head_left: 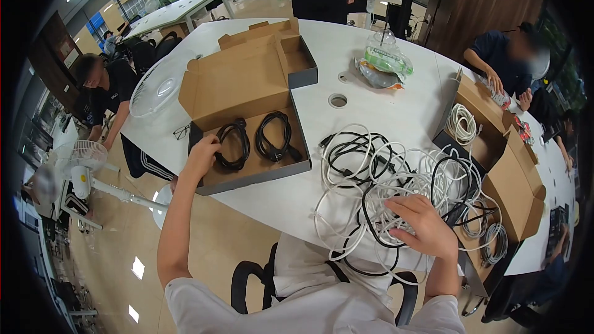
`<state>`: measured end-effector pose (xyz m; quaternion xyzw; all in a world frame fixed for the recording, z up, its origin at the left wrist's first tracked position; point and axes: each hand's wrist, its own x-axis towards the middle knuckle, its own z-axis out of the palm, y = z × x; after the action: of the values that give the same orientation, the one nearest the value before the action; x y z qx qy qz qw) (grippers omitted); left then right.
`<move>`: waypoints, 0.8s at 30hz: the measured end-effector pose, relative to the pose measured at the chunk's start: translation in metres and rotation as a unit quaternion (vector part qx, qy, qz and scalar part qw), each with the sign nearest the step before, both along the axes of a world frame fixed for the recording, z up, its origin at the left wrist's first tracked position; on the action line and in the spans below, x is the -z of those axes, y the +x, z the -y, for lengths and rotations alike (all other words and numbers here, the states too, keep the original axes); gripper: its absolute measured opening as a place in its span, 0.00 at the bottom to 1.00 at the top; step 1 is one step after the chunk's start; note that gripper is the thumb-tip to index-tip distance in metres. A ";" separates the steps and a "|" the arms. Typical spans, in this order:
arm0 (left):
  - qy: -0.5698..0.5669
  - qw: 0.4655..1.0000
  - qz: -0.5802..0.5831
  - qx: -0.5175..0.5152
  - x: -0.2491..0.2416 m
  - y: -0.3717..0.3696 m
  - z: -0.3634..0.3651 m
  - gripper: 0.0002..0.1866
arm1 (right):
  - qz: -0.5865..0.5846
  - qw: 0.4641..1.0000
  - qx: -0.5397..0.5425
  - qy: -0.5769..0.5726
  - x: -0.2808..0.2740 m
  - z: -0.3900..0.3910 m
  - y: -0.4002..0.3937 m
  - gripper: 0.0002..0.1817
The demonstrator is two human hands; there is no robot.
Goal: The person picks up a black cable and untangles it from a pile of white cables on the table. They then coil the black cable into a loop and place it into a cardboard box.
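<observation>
My left hand (204, 153) reaches over the left wall of an open cardboard box (247, 176), its fingers closed at the edge of a coiled black cable (233, 144). A second black cable coil (273, 137) lies to the right in the same box. My right hand (422, 226) rests over a tangled pile of white cables (427, 179), thumb and fingers apart, with a few strands beneath. Black cables (352, 154) run through the pile on the white table (266, 201).
Behind the box is another open box (302, 65). Plastic packaging (387, 62) lies farther back. Boxes with coiled cables (461, 125) stand at the right. A fan guard (162, 89) lies left. People (111, 89) are at both sides, and one stands behind the table.
</observation>
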<state>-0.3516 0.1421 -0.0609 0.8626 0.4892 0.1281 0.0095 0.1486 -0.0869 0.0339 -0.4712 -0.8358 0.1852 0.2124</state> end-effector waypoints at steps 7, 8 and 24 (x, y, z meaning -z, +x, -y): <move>-0.103 0.990 0.074 0.055 -0.004 -0.008 -0.009 0.26 | -0.062 0.998 0.023 0.006 0.005 0.014 0.011 0.25; -0.120 0.989 0.073 0.047 -0.005 -0.011 -0.011 0.28 | -0.083 0.996 0.038 0.006 0.006 0.018 0.017 0.24; -0.062 0.989 0.089 0.101 -0.060 0.327 0.057 0.28 | -0.161 0.920 0.315 0.172 0.019 0.068 0.066 0.11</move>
<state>-0.0245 0.0850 -0.0009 0.8907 0.4035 0.1719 0.1196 0.2146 -0.1553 0.0154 -0.6302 -0.6180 0.0358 0.4687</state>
